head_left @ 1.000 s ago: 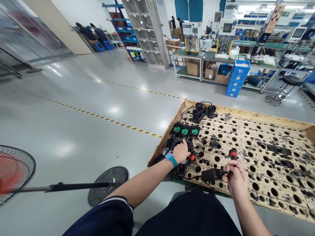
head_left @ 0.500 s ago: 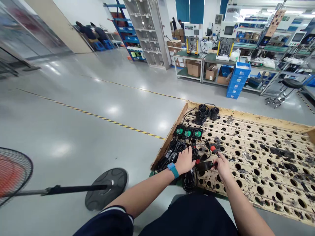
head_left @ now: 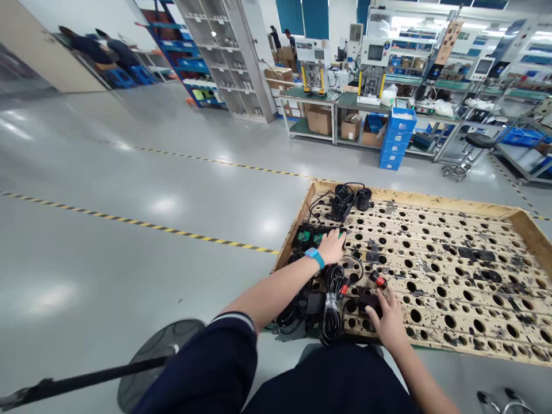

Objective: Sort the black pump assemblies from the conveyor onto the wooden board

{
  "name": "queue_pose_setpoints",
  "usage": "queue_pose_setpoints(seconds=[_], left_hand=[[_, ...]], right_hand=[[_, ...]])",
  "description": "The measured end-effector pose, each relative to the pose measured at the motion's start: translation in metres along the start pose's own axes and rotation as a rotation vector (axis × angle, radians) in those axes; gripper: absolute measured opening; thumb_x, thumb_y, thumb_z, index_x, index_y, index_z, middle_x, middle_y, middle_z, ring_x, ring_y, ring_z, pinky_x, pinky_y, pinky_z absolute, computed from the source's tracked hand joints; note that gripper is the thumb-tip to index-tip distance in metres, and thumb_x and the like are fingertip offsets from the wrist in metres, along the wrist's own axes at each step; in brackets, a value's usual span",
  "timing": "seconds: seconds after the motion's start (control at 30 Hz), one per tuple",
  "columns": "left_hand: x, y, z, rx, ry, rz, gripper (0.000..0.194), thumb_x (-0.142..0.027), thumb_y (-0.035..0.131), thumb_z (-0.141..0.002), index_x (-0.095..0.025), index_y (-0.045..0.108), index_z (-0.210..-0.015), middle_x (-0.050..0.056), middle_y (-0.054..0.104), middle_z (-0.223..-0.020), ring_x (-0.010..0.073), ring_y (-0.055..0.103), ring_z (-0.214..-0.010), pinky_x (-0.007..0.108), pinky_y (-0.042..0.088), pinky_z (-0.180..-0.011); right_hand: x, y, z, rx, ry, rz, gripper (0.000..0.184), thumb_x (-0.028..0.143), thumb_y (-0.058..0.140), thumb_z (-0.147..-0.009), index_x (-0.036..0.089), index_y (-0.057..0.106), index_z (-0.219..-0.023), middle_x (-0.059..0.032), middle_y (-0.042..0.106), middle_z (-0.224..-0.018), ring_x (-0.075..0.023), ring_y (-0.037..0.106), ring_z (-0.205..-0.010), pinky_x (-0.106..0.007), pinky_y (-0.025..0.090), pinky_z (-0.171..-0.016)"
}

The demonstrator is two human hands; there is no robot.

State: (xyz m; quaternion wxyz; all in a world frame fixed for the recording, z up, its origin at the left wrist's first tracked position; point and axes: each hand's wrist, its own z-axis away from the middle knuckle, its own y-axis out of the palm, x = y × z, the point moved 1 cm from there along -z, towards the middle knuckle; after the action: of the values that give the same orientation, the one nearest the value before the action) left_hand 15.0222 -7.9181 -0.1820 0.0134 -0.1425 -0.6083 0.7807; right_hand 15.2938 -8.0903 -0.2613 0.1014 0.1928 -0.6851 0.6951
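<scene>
A wooden board (head_left: 452,241) full of round holes lies in front of me. My left hand (head_left: 332,246), with a blue wristband, rests on a row of black modules with green discs (head_left: 307,236) near the board's left edge; its fingers curl over the rightmost one. My right hand (head_left: 390,322) lies with fingers spread on a black adapter block (head_left: 367,301) at the board's near edge. A red-tipped plug (head_left: 378,279) sits just beyond it. Coiled black cables (head_left: 332,313) lie between my hands.
Two black round devices (head_left: 350,198) sit at the board's far left corner. A fan stand with a round base (head_left: 150,356) is on the floor at the lower left. Workbenches, blue crates (head_left: 395,141), shelving, a stool and distant people fill the background.
My left hand moved forward from the cable bundle onto the green-disc modules. My right hand set the black adapter down near the board's edge and now rests on it. The view shifted left.
</scene>
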Motion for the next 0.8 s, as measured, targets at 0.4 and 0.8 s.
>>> queue_pose_setpoints(seconds=[0.4, 0.8], left_hand=[[0.046, 0.005, -0.053, 0.292, 0.099, -0.095, 0.111, -0.024, 0.078, -0.062, -0.022, 0.023, -0.158, 0.021, 0.039, -0.155, 0.0409, 0.041, -0.140, 0.058, 0.041, -0.110], [0.056, 0.006, -0.043, 0.296, 0.148, -0.152, 0.112, -0.017, 0.075, -0.061, -0.021, 0.020, -0.159, 0.022, 0.039, -0.154, 0.0413, 0.032, -0.145, 0.063, 0.036, -0.113]], right_hand=[[0.023, 0.016, 0.016, -0.066, -0.031, 0.002, 0.064, 0.044, 0.070, -0.088, 0.016, 0.056, -0.143, -0.0183, 0.060, -0.135, -0.0350, 0.057, -0.125, -0.048, 0.049, -0.107], [0.046, 0.027, 0.022, 0.142, -0.092, -0.119, 0.079, 0.055, 0.064, -0.092, 0.021, 0.037, -0.158, -0.0159, 0.048, -0.153, -0.0327, 0.052, -0.136, -0.048, 0.045, -0.114]])
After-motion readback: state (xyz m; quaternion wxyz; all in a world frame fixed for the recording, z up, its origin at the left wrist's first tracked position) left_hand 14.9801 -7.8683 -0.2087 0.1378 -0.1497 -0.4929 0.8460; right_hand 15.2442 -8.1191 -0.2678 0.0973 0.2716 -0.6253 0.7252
